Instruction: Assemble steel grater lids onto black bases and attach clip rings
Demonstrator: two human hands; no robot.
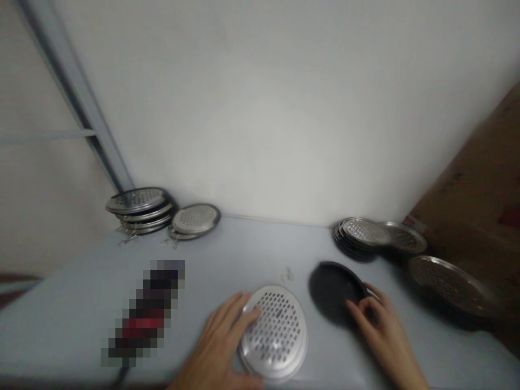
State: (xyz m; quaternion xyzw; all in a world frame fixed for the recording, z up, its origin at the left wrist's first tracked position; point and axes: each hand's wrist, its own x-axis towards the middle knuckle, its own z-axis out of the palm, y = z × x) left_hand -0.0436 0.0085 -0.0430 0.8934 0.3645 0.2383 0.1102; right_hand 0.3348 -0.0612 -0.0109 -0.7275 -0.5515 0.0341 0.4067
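Observation:
Near the front middle of the table lies a round silver perforated metal plate (274, 335), its holes facing up. My left hand (221, 341) curves around the left edge of this plate, with a finger over its top and the thumb low at the near rim. To the right, a shallow round black dish (335, 292) is tilted, its far side towards the wall. My right hand (376, 325) pinches its right rim between thumb and fingers. A small thin wire piece (287, 274) lies on the table between the two, blurred.
Stacked perforated plates with dark undersides (140, 208) stand at the back left, beside a smaller pile (195, 221). More stacks (363, 235) sit at the back right, and a larger plate (449, 287) at the right. A pixelated object (144, 314) lies left. A white wall (260, 119) closes the back.

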